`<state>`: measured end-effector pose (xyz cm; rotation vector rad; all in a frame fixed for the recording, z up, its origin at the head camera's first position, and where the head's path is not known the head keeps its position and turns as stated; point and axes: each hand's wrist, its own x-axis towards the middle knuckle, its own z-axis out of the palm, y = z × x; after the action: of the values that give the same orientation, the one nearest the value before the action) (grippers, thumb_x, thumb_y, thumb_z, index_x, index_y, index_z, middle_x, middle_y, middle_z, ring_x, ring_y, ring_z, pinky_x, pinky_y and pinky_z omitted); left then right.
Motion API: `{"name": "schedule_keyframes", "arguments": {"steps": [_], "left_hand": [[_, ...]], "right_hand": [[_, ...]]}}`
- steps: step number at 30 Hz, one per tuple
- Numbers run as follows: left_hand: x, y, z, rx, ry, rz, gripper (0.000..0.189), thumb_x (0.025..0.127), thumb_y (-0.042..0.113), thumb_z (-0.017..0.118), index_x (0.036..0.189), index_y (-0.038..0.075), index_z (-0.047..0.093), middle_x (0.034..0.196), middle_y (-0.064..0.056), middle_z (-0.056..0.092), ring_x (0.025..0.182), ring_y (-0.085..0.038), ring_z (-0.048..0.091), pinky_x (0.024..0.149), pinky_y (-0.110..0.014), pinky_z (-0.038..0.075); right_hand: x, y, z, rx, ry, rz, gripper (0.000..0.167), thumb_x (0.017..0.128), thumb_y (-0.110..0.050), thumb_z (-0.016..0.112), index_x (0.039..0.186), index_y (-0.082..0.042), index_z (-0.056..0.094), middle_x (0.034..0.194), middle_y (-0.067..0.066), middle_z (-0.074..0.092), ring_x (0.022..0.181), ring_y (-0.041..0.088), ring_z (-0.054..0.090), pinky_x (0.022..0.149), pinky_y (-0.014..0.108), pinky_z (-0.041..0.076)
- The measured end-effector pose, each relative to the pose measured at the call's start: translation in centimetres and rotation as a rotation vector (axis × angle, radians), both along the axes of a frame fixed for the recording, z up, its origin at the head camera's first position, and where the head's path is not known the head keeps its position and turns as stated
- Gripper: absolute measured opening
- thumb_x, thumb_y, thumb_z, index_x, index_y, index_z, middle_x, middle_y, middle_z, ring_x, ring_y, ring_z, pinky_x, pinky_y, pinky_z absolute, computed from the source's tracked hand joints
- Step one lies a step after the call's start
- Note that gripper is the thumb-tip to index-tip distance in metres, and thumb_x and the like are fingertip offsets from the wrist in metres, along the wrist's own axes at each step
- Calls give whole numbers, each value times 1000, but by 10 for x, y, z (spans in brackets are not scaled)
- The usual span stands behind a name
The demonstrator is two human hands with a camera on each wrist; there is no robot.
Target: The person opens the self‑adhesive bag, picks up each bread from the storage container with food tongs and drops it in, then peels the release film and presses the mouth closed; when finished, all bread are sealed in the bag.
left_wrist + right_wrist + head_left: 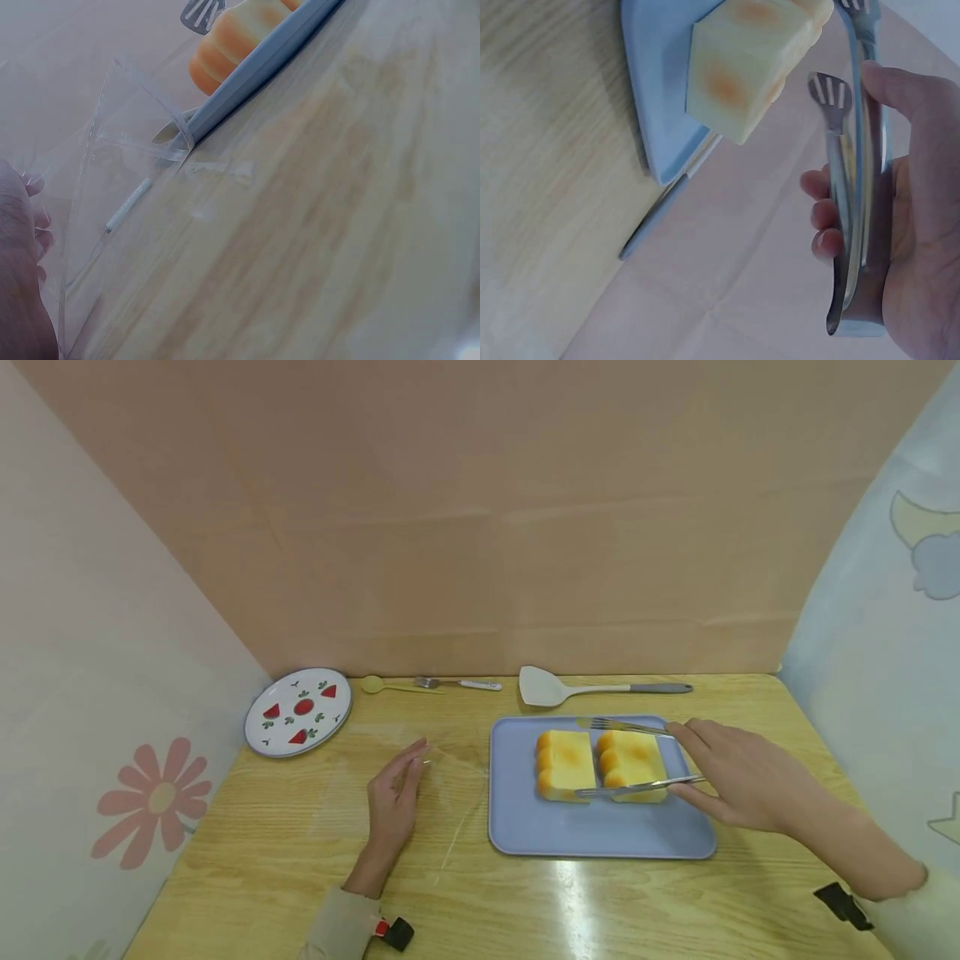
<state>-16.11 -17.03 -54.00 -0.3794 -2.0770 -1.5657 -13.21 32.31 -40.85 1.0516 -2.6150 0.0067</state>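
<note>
My right hand (750, 777) grips a pair of metal tongs (844, 180), thumb on one arm and fingers round the other. The tongs' arms are spread over two thick bread slices (566, 764), which lie side by side on a blue-grey tray (600, 839). In the head view one arm passes behind the right slice (633, 760) and the other crosses in front of both. My left hand (393, 797), left of the tray, holds a clear plastic bag (109, 112) by its edge; the bag's mouth stands open toward the tray.
Along the back wall lie a white spatula (542, 687) with a grey handle, a fork (457, 683) and a yellow spoon (372, 684). A white plate (285, 727) with red fruit prints leans in the back left corner. Walls (495, 527) enclose the table's back and sides.
</note>
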Motion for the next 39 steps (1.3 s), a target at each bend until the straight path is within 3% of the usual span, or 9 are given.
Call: {"name": "schedule_keyframes", "arguments": {"steps": [8,13,23,29,32,39], "left_hand": [[2,4,5,-16,-6,36,24,110,-6,62,125,-4,80,136,-19,76,132,-41,71,115,-14,46],[4,9,10,-18,1,64,22,108,-10,60,121,-13,77,133,-28,75,128,-50,69,114,-12,45],[1,2,3,-2,-17,18,23,109,-4,65,126,-1,81,138,-20,75,133,-42,69,116,-15,46],[0,-2,-1,-19,-5,0,25,111,-2,64,130,-2,79,141,-21,73,136,-38,68,118,-17,46],[-1,-1,-2,-12,-10,-13,25,111,-2,64,131,-3,78,142,-21,73,137,-38,68,118,-18,46],[-1,-1,-2,-13,-39,-11,25,112,1,63,132,-2,78,143,-21,72,139,-37,66,119,-18,46]], "right_hand": [[-6,-19,8,104,-161,-80,74,94,-44,87,140,9,62,121,18,71,105,35,73,88,53,65],[-7,-28,6,120,-159,-75,71,95,-43,87,137,10,65,126,24,72,113,43,74,94,57,65],[-7,-33,5,108,-127,-57,65,94,-42,88,133,6,69,113,16,74,94,33,76,76,48,67],[-4,-42,2,55,-134,-57,61,93,-42,88,132,1,69,97,1,66,70,11,57,57,31,55],[0,-49,0,28,-131,-69,62,93,-43,88,133,1,70,95,0,66,66,8,51,55,29,52],[3,-64,-5,-13,-115,-94,64,95,-43,87,136,2,71,102,4,72,73,12,62,59,31,57]]}}
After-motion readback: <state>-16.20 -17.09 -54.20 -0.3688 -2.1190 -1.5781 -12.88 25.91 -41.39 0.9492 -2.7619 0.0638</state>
